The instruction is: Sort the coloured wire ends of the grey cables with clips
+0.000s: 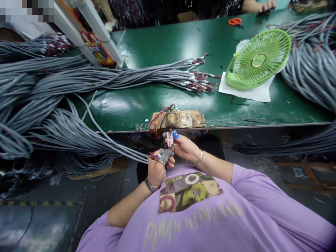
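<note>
My left hand is closed around the ends of several grey cables, where thin red, blue and dark wires fan out. A worn grey wrap covers one of its fingers. Close beside it, my right hand pinches a small pale pink clip-like piece at the wire tips. Blue tape covers its thumb tip. Exactly how the pink piece meets the wires is too small to tell. Just beyond both hands, a wooden block with red and black leads lies at the table's front edge.
Across the green table lies a long bundle of grey cables with stripped ends. A green fan stands on white paper at the right, near coiled cables. Orange-handled scissors lie near another person's hand.
</note>
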Motion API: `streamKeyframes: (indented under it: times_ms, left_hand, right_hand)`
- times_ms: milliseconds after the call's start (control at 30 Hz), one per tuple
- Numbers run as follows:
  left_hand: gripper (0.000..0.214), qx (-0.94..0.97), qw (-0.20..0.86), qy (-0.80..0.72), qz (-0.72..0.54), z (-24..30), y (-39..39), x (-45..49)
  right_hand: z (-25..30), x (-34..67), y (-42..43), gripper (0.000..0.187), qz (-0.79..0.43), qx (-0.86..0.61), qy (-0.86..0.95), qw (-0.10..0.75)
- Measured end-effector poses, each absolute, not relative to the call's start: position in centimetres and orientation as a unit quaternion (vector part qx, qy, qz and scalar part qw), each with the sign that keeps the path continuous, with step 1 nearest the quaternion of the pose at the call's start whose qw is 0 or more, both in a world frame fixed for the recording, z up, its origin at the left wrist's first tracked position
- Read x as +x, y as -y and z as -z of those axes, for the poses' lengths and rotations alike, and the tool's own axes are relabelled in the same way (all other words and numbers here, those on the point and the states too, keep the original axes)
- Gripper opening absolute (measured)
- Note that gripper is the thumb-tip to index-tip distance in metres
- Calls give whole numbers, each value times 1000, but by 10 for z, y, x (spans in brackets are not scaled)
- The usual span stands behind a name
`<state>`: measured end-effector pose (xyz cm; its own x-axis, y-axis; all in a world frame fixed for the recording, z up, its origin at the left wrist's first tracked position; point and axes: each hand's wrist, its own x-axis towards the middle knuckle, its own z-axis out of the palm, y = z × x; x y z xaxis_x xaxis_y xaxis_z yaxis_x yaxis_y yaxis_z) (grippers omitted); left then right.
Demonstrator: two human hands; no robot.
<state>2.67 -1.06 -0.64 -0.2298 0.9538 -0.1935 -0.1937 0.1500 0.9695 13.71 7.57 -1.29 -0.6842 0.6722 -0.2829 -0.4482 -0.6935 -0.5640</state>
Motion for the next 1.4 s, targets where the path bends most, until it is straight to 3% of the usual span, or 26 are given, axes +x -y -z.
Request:
streamKeyframes:
  times_ms: [333, 967, 1400]
  left_hand:
    - [24, 362, 518, -580, -514, 6, 17, 25]
    - [21, 352, 502, -545, -572, 6, 25, 23]
    - [22, 370, 504, -563, -541, 13, 21, 20]
  right_hand:
    - [12, 133, -77, 31, -886, -258, 171, 346]
    - [21, 136, -78, 30, -870, -259, 206, 366]
    - [18, 131, -79, 32, -875, -248, 175, 378]
